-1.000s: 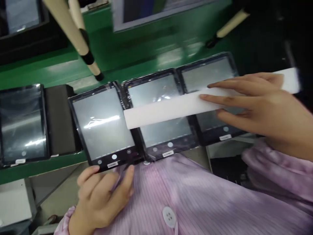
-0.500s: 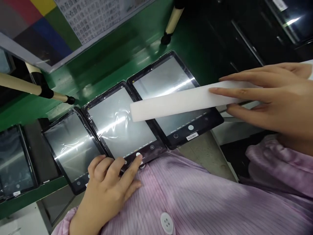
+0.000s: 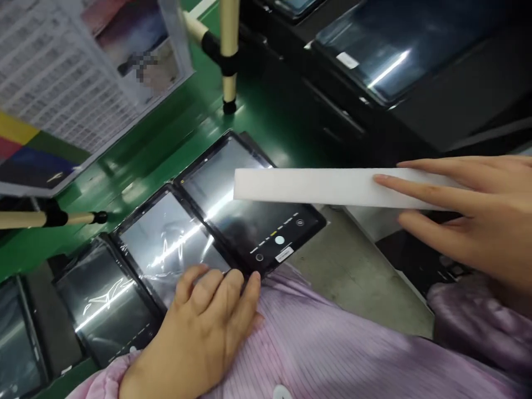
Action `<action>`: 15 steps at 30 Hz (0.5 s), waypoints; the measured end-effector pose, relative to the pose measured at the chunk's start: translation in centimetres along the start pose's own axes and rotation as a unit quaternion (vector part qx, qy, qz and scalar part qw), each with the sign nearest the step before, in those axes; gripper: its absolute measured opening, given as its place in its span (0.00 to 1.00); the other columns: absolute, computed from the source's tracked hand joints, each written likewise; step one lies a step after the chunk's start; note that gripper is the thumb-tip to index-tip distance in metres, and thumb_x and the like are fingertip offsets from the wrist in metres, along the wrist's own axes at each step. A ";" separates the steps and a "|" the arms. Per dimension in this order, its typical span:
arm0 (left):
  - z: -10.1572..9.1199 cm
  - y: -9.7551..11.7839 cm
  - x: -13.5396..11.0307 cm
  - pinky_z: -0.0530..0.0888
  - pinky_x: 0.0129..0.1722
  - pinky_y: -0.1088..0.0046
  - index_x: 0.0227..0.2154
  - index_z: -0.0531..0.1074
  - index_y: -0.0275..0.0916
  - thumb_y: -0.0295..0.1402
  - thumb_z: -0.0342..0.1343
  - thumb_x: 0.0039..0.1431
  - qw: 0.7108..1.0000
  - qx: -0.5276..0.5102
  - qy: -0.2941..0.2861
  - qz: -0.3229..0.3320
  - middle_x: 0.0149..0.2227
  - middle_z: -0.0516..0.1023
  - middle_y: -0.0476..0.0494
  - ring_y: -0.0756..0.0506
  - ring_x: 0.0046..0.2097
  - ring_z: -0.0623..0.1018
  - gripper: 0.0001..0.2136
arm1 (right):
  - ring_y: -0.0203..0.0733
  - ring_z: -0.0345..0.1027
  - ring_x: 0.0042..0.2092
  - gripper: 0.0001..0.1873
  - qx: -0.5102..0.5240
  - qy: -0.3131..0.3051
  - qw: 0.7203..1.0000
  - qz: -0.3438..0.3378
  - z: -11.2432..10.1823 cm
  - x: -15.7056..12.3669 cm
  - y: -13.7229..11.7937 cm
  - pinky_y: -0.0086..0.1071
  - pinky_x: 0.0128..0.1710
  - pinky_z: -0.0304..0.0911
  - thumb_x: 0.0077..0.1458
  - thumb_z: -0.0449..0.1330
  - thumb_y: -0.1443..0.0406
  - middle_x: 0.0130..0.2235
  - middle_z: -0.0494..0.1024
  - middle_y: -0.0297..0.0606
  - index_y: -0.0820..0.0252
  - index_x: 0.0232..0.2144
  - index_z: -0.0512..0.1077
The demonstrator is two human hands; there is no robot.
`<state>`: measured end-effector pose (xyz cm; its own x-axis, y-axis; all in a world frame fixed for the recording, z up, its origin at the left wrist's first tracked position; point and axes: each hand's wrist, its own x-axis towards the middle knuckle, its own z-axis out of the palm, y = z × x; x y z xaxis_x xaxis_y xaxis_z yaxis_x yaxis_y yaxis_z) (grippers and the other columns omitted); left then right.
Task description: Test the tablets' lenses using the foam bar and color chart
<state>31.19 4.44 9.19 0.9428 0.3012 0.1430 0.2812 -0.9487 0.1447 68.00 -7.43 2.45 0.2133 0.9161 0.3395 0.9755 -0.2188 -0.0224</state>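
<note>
My right hand (image 3: 465, 216) grips a long white foam strip (image 3: 307, 187) at one end, with the index finger laid along its side. The strip's free end reaches left over the right tablet (image 3: 257, 227), a black-framed one with a camera screen showing. My left hand (image 3: 208, 321) holds nothing. Its index finger points toward the lower corner where the right tablet meets the middle tablet (image 3: 145, 233), and the other fingers are bent over the middle one's lower edge. A third tablet (image 3: 103, 299) lies left of it under wrinkled clear film.
Another tablet (image 3: 16, 338) lies at far left on the green bench (image 3: 137, 188). A printed colour chart board (image 3: 83, 83) stands behind, near cream pipes with black joints (image 3: 228, 55). More dark tablets (image 3: 386, 50) rest on a black surface at upper right.
The view has shifted, so the tablets appear lower and further left. My left index finger has moved off the middle tablet's white shutter button toward the right tablet. The foam strip stays in my right hand.
</note>
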 end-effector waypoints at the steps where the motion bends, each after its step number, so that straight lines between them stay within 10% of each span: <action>1: 0.2 0.0 0.8 0.61 0.55 0.58 0.55 0.74 0.38 0.34 0.54 0.68 1.000 0.001 -0.007 -0.004 0.45 0.73 0.40 0.41 0.47 0.66 0.16 | 0.48 0.75 0.47 0.17 -0.005 0.014 1.000 -0.020 -0.2 -0.6 0.6 0.44 0.44 0.66 0.60 0.55 0.52 0.49 0.80 0.37 0.46 0.45 0.78; 9: 2.8 0.9 5.1 0.64 0.49 0.55 0.57 0.73 0.41 0.39 0.51 0.68 0.999 0.007 -0.040 -0.008 0.45 0.70 0.37 0.38 0.46 0.66 0.18 | 0.49 0.75 0.42 0.16 -0.020 0.032 0.998 -0.058 -0.8 -1.9 1.5 0.40 0.36 0.61 0.61 0.55 0.61 0.47 0.79 0.45 0.55 0.49 0.75; 15: 2.0 0.9 4.0 0.61 0.51 0.55 0.58 0.71 0.39 0.41 0.47 0.70 0.999 -0.024 -0.041 -0.023 0.46 0.65 0.37 0.37 0.47 0.64 0.20 | 0.51 0.74 0.44 0.17 0.013 0.021 0.999 -0.023 0.0 -2.2 1.8 0.44 0.39 0.62 0.60 0.55 0.59 0.48 0.78 0.44 0.50 0.49 0.75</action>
<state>35.56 4.57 7.90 0.9408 0.3344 0.0549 0.3181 -0.9274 0.1969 69.29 -9.86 1.65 0.1660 0.9099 0.3803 0.9854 -0.1674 -0.0297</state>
